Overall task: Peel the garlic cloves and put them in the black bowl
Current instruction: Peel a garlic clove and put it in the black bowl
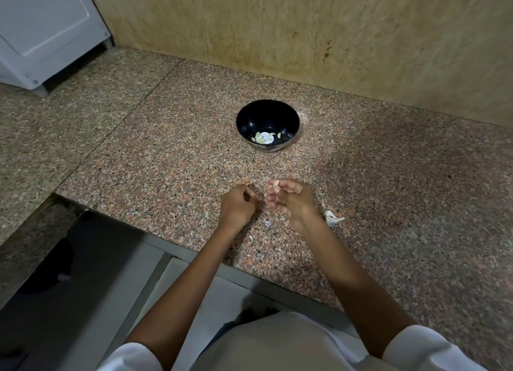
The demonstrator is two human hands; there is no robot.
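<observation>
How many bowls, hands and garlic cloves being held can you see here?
black bowl: 1
hands: 2, left hand and right hand
garlic clove pinched by the right hand: 1
Total: 4
The peeled cloves in the bowl are too small to count.

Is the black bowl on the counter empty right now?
No, several pale peeled cloves lie at the bottom of the black bowl.

a home kitchen: speckled granite bench [172,137], tan stone wall panel [305,23], white appliance [41,31] at far left, garlic skins [333,218] beside a black bowl [251,120].
</observation>
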